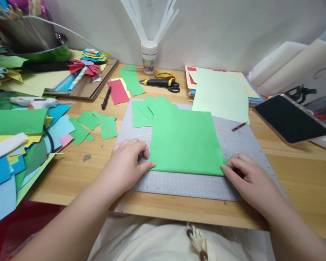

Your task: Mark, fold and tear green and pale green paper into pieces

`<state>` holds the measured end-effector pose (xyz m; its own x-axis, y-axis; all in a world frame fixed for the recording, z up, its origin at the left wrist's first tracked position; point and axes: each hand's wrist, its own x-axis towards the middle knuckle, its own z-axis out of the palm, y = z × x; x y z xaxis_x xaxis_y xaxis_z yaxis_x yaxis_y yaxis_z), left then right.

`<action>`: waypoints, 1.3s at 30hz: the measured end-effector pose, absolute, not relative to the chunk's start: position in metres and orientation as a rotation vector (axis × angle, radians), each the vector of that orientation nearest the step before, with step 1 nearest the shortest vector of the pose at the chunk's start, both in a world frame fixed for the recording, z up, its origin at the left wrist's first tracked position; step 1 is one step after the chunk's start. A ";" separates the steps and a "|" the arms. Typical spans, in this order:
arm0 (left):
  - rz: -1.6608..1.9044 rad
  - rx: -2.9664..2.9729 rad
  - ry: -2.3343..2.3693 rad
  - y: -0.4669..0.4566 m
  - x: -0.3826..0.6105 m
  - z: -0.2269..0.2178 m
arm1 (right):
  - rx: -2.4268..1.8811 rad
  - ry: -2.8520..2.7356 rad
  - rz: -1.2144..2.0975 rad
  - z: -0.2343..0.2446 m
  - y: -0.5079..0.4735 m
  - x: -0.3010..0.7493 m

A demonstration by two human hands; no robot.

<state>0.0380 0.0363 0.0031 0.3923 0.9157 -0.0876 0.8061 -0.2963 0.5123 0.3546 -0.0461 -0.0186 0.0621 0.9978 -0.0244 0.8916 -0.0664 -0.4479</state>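
Note:
A green sheet of paper (186, 143) lies on the grey cutting mat (176, 185), its near edge looking like a fold. At its near left corner, my left hand (129, 161) has the thumb on the paper and the other fingers curled. My right hand (246, 175) pinches the near right corner between thumb and fingers. Behind the sheet, partly covered by it, are smaller green paper pieces (141, 115). A pale green sheet (221, 94) overlaps the mat's far right side, with a small dark red pen-like tool (239, 127) near its corner.
Green scraps (108, 127) and a black pen (106, 98) lie left of the mat. Scissors and a yellow-black cutter (159, 82) sit behind it, near a paper cup (149, 59) of white sticks. A phone (292, 117) stands right; coloured paper (16, 121) piles up left.

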 end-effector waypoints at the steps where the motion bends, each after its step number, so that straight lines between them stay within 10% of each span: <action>1: 0.311 2.173 1.468 0.036 0.038 0.003 | -2.042 -1.903 0.476 -0.018 -0.045 0.355; 39: 0.292 2.201 1.470 0.030 0.034 -0.003 | -2.110 -1.848 0.418 -0.027 -0.044 0.355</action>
